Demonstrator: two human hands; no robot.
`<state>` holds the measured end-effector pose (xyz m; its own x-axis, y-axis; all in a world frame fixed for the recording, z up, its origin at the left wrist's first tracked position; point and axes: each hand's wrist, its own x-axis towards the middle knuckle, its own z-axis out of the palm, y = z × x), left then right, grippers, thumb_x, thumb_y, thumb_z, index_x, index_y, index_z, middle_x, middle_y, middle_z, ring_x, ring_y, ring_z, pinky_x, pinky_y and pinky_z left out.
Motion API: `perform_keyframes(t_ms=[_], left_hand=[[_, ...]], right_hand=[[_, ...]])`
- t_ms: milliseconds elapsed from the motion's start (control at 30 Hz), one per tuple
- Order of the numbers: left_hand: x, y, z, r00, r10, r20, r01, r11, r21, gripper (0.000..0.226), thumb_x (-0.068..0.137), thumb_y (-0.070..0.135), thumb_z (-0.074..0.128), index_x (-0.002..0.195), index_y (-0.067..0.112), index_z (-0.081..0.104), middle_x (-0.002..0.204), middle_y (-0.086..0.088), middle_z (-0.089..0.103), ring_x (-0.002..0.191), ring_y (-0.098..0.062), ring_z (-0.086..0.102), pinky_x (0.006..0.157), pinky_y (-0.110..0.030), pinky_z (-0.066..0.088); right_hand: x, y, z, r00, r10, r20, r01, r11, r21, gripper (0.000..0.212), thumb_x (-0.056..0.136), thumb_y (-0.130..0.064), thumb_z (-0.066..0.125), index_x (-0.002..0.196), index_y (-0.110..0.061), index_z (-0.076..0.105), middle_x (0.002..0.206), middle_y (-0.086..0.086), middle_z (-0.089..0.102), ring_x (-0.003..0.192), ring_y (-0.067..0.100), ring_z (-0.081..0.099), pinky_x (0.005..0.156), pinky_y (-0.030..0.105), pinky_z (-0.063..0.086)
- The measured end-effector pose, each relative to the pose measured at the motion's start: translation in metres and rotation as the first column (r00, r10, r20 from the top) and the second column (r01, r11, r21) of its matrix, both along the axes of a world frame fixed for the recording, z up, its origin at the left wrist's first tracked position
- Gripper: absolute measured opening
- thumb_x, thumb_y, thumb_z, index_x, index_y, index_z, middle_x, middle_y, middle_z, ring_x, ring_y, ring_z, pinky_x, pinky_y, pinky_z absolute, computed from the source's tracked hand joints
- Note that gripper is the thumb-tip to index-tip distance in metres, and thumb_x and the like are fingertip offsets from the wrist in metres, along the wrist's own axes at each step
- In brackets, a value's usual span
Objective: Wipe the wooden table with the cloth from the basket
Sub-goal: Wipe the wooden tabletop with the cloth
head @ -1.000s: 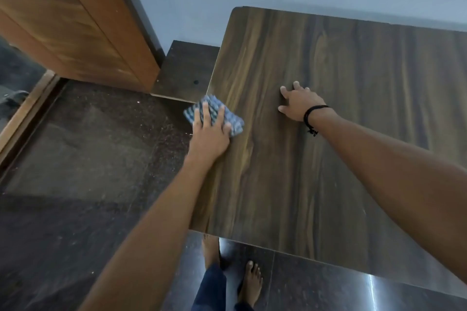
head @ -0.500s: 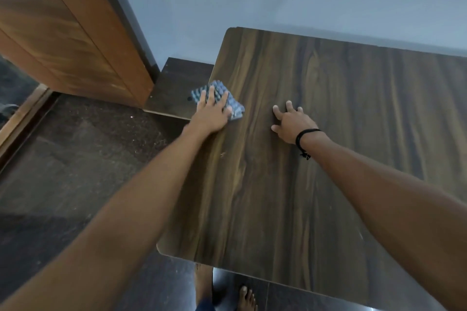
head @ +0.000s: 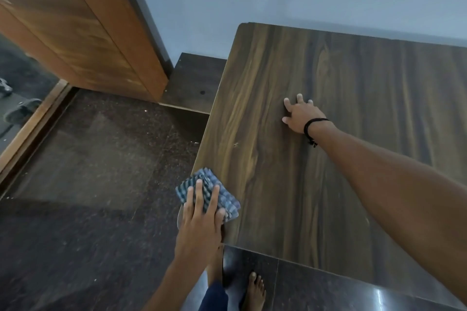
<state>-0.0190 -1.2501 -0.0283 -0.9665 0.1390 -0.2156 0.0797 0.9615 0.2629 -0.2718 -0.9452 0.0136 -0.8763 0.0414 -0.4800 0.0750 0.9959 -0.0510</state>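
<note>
A dark wooden table fills the right half of the view, its far edge against a pale wall. My left hand presses a folded blue checked cloth flat on the table's near left corner; the cloth partly overhangs the left edge. My right hand rests palm down on the table top near its middle, fingers spread, holding nothing. A black band is on that wrist. No basket is in view.
A brown wooden door stands at the left. A low dark step sits between door and table. The dark stone floor lies left of the table. My bare feet are below the table's near edge.
My left hand slid the cloth forward along the left edge, then drew it back toward me to the near left corner. My right hand stayed planted on the table.
</note>
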Motion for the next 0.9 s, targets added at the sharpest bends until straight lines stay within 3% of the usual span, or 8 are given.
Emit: perform_keyframes(t_ms=[100, 233, 333, 467, 567, 733, 800, 900], left_hand=[[-0.051, 0.003, -0.009, 0.992, -0.118, 0.038, 0.122, 0.984, -0.128, 0.078, 0.095, 0.045, -0.017, 0.15, 0.019, 0.032, 0.166, -0.013, -0.008, 0.148, -0.043, -0.02, 0.121, -0.058, 0.004], [-0.13, 0.011, -0.007, 0.994, -0.094, 0.056, 0.102, 0.984, -0.147, 0.076, 0.097, 0.046, -0.011, 0.154, 0.014, 0.028, 0.166, -0.014, 0.002, 0.15, -0.042, -0.01, 0.122, -0.057, -0.003], [-0.075, -0.001, -0.006, 0.985, -0.168, -0.036, 0.162, 0.978, -0.131, 0.069, 0.101, 0.041, 0.0, 0.143, 0.009, 0.045, 0.161, -0.023, 0.02, 0.148, -0.05, 0.012, 0.117, -0.065, 0.018], [0.038, -0.008, -0.001, 0.997, -0.055, 0.048, 0.056, 0.998, -0.026, 0.072, 0.098, 0.051, -0.008, 0.155, 0.023, 0.027, 0.167, -0.01, -0.005, 0.151, -0.036, -0.014, 0.119, -0.055, 0.002], [0.072, 0.01, 0.006, 1.0, 0.004, 0.027, -0.005, 0.998, 0.066, 0.062, 0.101, 0.051, 0.003, 0.159, 0.03, 0.005, 0.166, -0.008, -0.011, 0.151, -0.03, -0.017, 0.12, -0.045, 0.002], [0.077, 0.032, -0.001, 0.998, -0.025, -0.051, 0.028, 0.997, 0.066, 0.056, 0.106, 0.046, 0.012, 0.159, 0.026, 0.016, 0.166, -0.012, 0.002, 0.152, -0.034, -0.004, 0.12, -0.048, 0.01], [0.059, 0.046, 0.003, 0.989, -0.132, -0.074, 0.137, 0.988, 0.069, 0.055, 0.106, 0.043, 0.014, 0.159, 0.024, 0.016, 0.166, -0.014, 0.002, 0.152, -0.036, -0.002, 0.12, -0.051, 0.013], [0.055, 0.08, 0.008, 0.909, -0.417, -0.024, 0.418, 0.906, 0.068, 0.059, 0.102, 0.037, 0.015, 0.159, 0.022, 0.009, 0.165, -0.017, -0.007, 0.15, -0.038, -0.009, 0.121, -0.057, 0.013]], right_hand=[[0.002, -0.008, 0.011, 1.0, -0.01, 0.019, 0.009, 0.999, 0.034, 0.067, 0.104, -0.042, 0.042, 0.16, -0.026, 0.008, 0.166, 0.014, 0.0, 0.148, 0.046, 0.016, 0.116, 0.054, 0.029], [0.016, -0.022, 0.029, 0.996, 0.045, 0.074, -0.053, 0.993, 0.106, 0.075, 0.101, -0.046, 0.047, 0.161, -0.022, 0.008, 0.165, 0.021, 0.007, 0.146, 0.039, 0.028, 0.112, 0.048, 0.033], [0.041, -0.029, 0.035, 0.988, 0.106, 0.11, -0.119, 0.986, 0.119, 0.08, 0.1, -0.047, 0.052, 0.161, -0.02, 0.007, 0.164, 0.02, 0.012, 0.149, 0.034, 0.024, 0.11, 0.044, 0.034], [0.057, -0.027, 0.027, 0.991, 0.105, 0.084, -0.115, 0.986, 0.123, 0.079, 0.1, -0.048, 0.051, 0.161, -0.023, 0.007, 0.164, 0.022, 0.007, 0.143, 0.04, 0.033, 0.109, 0.046, 0.035], [0.058, -0.032, 0.028, 0.994, 0.095, 0.056, -0.101, 0.988, 0.119, 0.076, 0.102, -0.042, 0.051, 0.161, -0.019, 0.008, 0.164, 0.023, 0.01, 0.145, 0.039, 0.029, 0.112, 0.047, 0.032], [0.062, -0.035, 0.023, 0.998, 0.051, 0.044, -0.054, 0.995, 0.086, 0.073, 0.102, -0.041, 0.051, 0.161, -0.025, 0.011, 0.165, 0.021, 0.005, 0.144, 0.042, 0.031, 0.113, 0.048, 0.032], [0.068, -0.034, 0.019, 0.999, 0.046, 0.023, -0.048, 0.996, 0.078, 0.068, 0.104, -0.039, 0.047, 0.161, -0.026, 0.012, 0.165, 0.021, 0.006, 0.145, 0.043, 0.028, 0.115, 0.047, 0.028], [0.074, -0.034, 0.015, 0.999, 0.044, 0.003, -0.044, 0.997, 0.061, 0.066, 0.104, -0.039, 0.046, 0.16, -0.028, 0.013, 0.166, 0.018, 0.005, 0.147, 0.042, 0.024, 0.117, 0.046, 0.025]])
